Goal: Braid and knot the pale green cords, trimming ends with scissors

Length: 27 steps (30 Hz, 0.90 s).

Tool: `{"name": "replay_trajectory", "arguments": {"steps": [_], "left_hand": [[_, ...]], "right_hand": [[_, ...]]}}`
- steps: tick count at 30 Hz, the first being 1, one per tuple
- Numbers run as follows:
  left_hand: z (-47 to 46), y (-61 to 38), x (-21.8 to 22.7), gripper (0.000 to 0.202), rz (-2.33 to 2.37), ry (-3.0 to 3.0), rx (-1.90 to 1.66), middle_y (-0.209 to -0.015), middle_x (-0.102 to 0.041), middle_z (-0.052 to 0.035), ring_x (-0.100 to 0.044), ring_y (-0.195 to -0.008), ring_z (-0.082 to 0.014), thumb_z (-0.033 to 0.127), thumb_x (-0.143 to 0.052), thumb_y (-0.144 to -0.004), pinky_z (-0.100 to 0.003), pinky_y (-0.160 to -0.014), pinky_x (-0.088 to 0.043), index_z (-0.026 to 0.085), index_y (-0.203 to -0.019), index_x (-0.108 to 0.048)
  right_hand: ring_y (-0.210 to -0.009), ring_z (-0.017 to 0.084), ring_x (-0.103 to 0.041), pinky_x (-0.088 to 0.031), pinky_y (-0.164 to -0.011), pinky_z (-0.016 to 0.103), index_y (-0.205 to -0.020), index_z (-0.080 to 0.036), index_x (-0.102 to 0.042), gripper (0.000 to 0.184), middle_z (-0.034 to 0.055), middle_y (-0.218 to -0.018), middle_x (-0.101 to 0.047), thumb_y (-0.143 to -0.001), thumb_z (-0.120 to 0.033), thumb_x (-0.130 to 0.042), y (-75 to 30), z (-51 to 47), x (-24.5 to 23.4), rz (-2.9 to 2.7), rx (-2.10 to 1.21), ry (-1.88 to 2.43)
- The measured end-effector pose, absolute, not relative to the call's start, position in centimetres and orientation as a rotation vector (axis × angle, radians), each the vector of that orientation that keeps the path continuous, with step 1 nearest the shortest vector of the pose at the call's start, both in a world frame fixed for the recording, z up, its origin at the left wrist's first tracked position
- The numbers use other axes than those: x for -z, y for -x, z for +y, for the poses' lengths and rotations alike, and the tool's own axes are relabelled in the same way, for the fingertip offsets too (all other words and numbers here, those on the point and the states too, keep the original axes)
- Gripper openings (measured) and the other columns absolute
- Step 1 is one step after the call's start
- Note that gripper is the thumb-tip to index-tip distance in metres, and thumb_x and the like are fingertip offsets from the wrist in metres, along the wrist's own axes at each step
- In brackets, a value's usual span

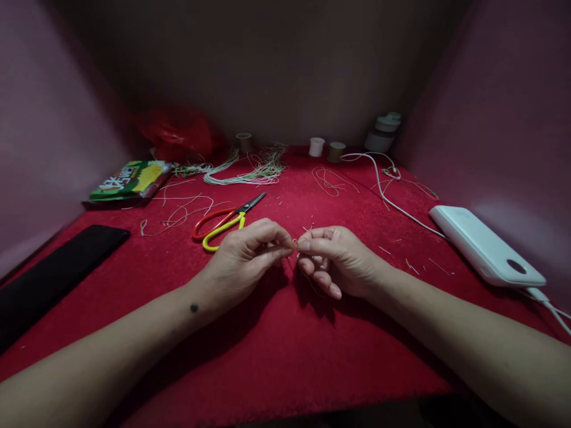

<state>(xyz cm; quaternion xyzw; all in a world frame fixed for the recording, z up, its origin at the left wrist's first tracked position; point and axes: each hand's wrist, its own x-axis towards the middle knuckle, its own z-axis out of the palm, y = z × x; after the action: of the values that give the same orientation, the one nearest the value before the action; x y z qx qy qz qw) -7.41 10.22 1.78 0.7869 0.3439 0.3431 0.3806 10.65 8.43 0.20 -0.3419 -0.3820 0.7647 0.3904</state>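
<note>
My left hand (pixel 252 249) and my right hand (pixel 336 258) meet fingertip to fingertip above the middle of the red cloth (pixel 285 356). Between them is a thin cord (pixel 295 242) with a small loop, pinched by thumb and forefinger on both sides. Short cord ends stick up behind the right fingertips, and a strand hangs below. The fingers hide most of the piece. Just beyond my left hand lie scissors (pixel 242 217) with one red and one yellow handle, their blades pointing away to the right.
Loose cords (pixel 176 223) and a cord bundle (pixel 250 175) lie behind. Spools (pixel 316 147), a bottle (pixel 383 134), a red plastic bag (pixel 178 134) and a green packet (pixel 129 180) stand farther back. A black slab (pixel 62 279) lies left; a white power bank (pixel 486 246) with a cable (pixel 401 211) lies right.
</note>
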Motion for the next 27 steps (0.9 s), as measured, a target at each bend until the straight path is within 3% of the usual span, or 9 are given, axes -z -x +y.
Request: {"name": "replay_trajectory", "arguments": {"steps": [12,27], "left_hand": [[9.96,7.53,-1.83,0.011,0.868,-1.916,-0.833,-0.064,-0.058,0.0052,-0.056,-0.054,-0.0051,0.013,-0.053,-0.085,-0.015,-0.052,-0.045,0.016,-0.078,-0.060],[9.79,7.21,-2.37,0.010,0.900,-1.850,-0.786,-0.063,-0.060,0.0033,-0.055,-0.054,-0.0065,0.015,-0.054,-0.084,-0.017,-0.053,-0.047,0.016,-0.076,-0.060]], "right_hand": [[-0.029,0.007,-0.047,-0.036,-0.022,0.016,-0.068,-0.012,-0.055,0.020,-0.0016,-0.054,-0.061,-0.075,-0.027,-0.067,-10.69,8.49,-0.09,-0.979,-1.951,0.850],[-0.031,0.007,-0.048,-0.038,-0.024,0.016,-0.071,-0.013,-0.055,0.022,-0.0014,-0.055,-0.062,-0.075,-0.030,-0.068,-10.70,8.38,-0.15,-1.022,-1.950,0.878]]}}
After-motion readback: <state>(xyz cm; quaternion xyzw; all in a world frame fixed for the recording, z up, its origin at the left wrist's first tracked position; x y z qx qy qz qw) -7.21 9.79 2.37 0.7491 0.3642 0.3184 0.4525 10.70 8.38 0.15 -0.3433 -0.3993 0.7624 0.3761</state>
